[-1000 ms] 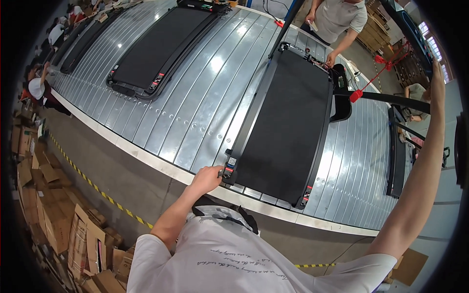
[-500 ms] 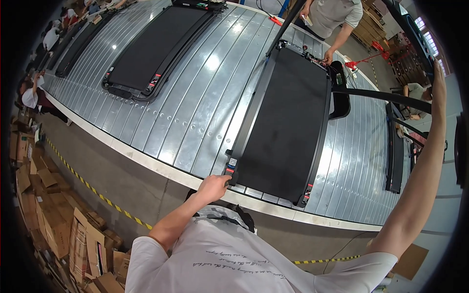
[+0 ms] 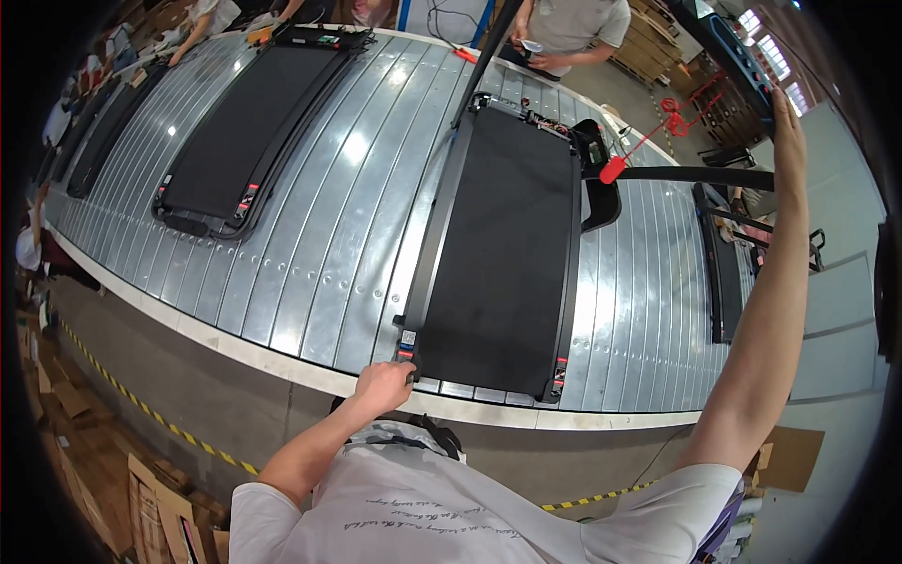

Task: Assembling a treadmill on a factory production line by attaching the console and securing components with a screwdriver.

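Note:
A flat black treadmill (image 3: 503,254) lies lengthwise on a ribbed metal conveyor (image 3: 329,254) in front of me. My left hand (image 3: 383,383) grips its near left corner, by the small red and white end-cap markings. My right arm stretches up and to the right; my right hand (image 3: 785,113) is raised high, touching a dark overhead handle bar (image 3: 738,56). Its fingers are partly cut off at the picture's rim, so the grasp is unclear. The treadmill's folded upright (image 3: 484,66) rises at the far end.
A second treadmill (image 3: 254,132) lies to the far left on the conveyor, another (image 3: 719,273) on the right. A person in a grey shirt (image 3: 564,28) works at the far side. Cardboard boxes (image 3: 94,470) and yellow-black floor tape (image 3: 141,409) lie lower left.
The treadmill has moved along the conveyor toward the right, and my left hand stayed on its near left corner. My right arm remains raised.

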